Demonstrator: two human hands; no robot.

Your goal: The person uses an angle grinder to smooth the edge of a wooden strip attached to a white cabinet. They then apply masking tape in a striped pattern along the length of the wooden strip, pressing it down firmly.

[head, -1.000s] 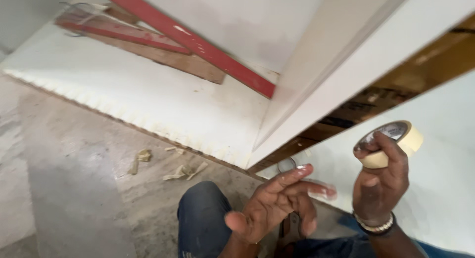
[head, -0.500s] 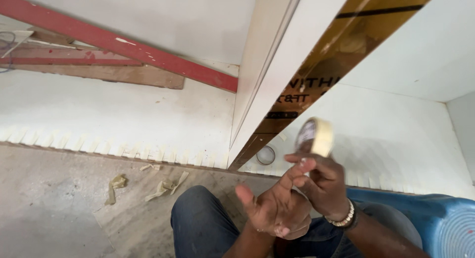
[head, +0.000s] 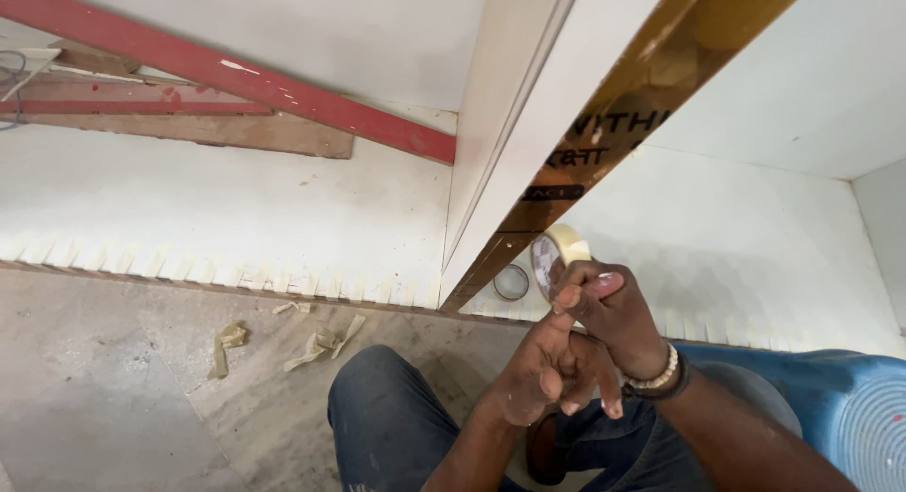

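- Right hand (head: 613, 308) is wrapped around a roll of masking tape (head: 557, 256), holding it up on edge right in front of the door edge, bead bracelet (head: 656, 374) on the wrist.
- Left hand (head: 552, 369) is tucked against the right one, fingers loosely curled, forefinger stretched up to the roll. Can't really tell if it's pinching the tape end or just touching, the hands overlap too much.
- Both hands hang over the person's knee in dark jeans (head: 396, 416).
- Just behind the tape there's a second, clear-ish tape roll (head: 511, 283) lying flat on the floor at the foot of the white door panel (head: 528, 105). The panel's brownish edge (head: 604, 143) has dark lettering.
- Floor near the knee is grey stone (head: 113, 388), dusty, with a few crumpled scraps of used tape (head: 321, 346) lying around.
- Past that it's covered with white sheeting (head: 236, 200), its front edge stuck down with a row of short tape strips (head: 189, 266).
- Further back a red metal bar (head: 236, 77) lies slanted over some wooden planks (head: 208, 129).
- A blue plastic thing (head: 849, 407) sits at lower right, beside the right arm.
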